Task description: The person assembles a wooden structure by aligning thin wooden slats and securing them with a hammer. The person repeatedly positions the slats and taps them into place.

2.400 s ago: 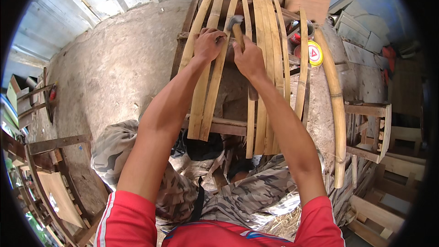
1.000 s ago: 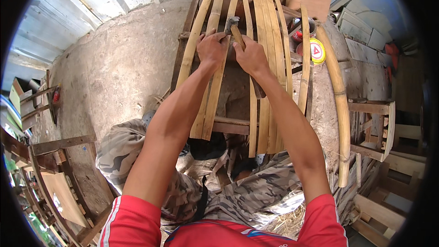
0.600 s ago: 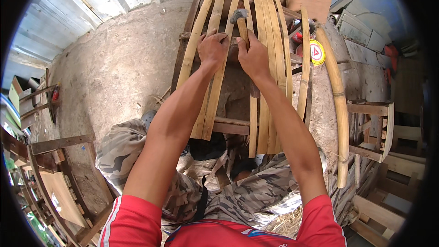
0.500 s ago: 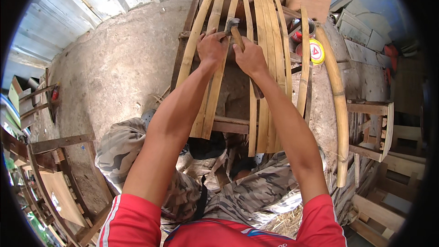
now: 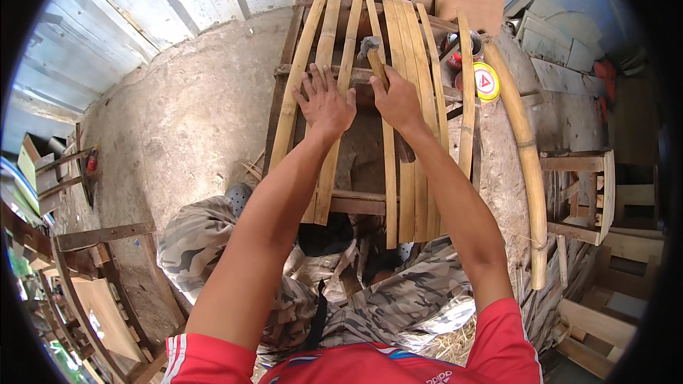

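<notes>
Compared with half a second earlier, the left hand [image 5: 326, 102] is now lying flat, fingers spread, on the bamboo slats [image 5: 334, 92]. The right hand [image 5: 397, 99] is gripping the hammer [image 5: 373, 53], fingers wrapped, near the wooden frame's [image 5: 359, 203] far rail.

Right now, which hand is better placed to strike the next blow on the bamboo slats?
Probably the right hand: it already grips the wooden-handled hammer, raised over the curved bamboo slats. The left hand lies flat, fingers spread, on the slats beside it, holding no tool.
</notes>
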### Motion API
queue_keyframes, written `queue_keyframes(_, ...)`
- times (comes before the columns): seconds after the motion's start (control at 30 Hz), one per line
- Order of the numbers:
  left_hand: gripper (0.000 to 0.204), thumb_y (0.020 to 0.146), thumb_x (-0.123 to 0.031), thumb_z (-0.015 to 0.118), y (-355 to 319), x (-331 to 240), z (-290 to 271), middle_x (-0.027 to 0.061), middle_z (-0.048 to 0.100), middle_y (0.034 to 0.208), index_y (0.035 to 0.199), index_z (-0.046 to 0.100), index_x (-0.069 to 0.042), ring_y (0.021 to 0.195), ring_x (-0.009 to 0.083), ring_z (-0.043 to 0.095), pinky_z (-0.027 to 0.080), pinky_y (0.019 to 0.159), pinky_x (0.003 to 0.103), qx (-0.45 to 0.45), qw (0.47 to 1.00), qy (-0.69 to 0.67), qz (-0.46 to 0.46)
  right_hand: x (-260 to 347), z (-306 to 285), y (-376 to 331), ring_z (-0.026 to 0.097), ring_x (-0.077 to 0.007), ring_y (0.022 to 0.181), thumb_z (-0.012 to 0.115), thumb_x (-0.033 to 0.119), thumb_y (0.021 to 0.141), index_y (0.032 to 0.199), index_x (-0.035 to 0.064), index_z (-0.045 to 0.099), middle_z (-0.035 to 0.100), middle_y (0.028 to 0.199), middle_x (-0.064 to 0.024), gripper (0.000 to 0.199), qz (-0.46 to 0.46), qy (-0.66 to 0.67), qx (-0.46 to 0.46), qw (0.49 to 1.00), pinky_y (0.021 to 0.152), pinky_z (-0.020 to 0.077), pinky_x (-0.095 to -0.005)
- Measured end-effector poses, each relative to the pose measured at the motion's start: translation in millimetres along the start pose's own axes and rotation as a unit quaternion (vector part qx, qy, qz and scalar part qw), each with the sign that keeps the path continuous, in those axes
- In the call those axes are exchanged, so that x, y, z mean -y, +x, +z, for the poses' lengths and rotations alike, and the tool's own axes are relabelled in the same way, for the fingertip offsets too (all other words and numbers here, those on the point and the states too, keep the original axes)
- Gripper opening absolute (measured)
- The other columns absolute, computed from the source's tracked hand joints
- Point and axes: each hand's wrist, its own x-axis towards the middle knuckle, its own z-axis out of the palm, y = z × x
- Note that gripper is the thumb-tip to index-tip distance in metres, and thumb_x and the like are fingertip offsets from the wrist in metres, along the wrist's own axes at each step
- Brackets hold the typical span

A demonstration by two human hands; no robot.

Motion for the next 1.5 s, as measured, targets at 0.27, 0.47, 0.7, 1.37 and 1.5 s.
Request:
queue_keyframes(0.27, 0.091, 0.094, -0.058, 0.05, -5, -9, -8, 0.0212, 0.018, 0.169, 0.163, 0.021, -0.006, 0.157, 0.0385, 0.014, 0.005, 0.123, 0.063, 0.012, 0.999, 0.042, -0.03, 1, 5, 5, 0.066, -0.0499, 0.088, 0.06, 0.019, 0.096, 0.119, -0.0012, 0.064, 0.069, 0.09, -0.03, 0.031, -0.049, 0.036, 0.033, 0.998, 0.079, 0.0529, -0.0535)
queue_keyframes(0.47, 0.094, 0.091, -0.053, 0.057, -4, -10, -10, 0.0225, 0.018, 0.168, 0.163, 0.02, -0.005, 0.157, 0.0384, 0.013, 0.005, 0.123, 0.063, 0.016, 0.999, 0.04, -0.024, -9, 13, 8, 0.068, -0.0458, 0.098, 0.063, 0.021, 0.098, 0.13, -0.0021, 0.062, 0.069, 0.104, -0.0314, 0.04, -0.006, 0.008, 0.076, 0.997, 0.083, 0.054, -0.0469)
queue_keyframes(0.7, 0.098, 0.089, -0.051, 0.06, -4, -7, -7, 0.0254, 0.019, 0.167, 0.162, 0.019, 0.0, 0.157, 0.0407, 0.012, 0.005, 0.123, 0.064, 0.01, 0.999, 0.035, -0.02, 20, 3, 12, 0.068, -0.0477, 0.093, 0.061, 0.017, 0.098, 0.132, -0.0026, 0.059, 0.069, 0.101, -0.0305, 0.04, -0.062, 0.103, -0.055, 0.991, 0.079, 0.0543, -0.0506)
queue_keyframes(1.37, 0.099, 0.085, -0.047, 0.063, -4, -9, -16, 0.0205, 0.019, 0.168, 0.161, 0.02, 0.0, 0.157, 0.0381, 0.015, 0.005, 0.124, 0.063, 0.025, 0.999, 0.028, -0.02, -3, 32, -8, 0.071, -0.0425, 0.088, 0.061, 0.023, 0.101, 0.131, -0.0013, 0.06, 0.069, 0.095, -0.0279, 0.039, -0.066, 0.04, -0.099, 0.992, 0.075, 0.0554, -0.0437)
queue_keyframes(1.5, 0.1, 0.085, -0.046, 0.064, -2, -8, -15, 0.0205, 0.019, 0.168, 0.161, 0.02, 0.0, 0.157, 0.0383, 0.015, 0.005, 0.123, 0.064, 0.021, 0.999, 0.02, -0.02, 9, 24, 0, 0.068, -0.0479, 0.087, 0.059, 0.017, 0.1, 0.128, -0.003, 0.058, 0.068, 0.093, -0.0297, 0.035, -0.028, -0.006, -0.009, 1.0, 0.074, 0.0545, -0.0505)
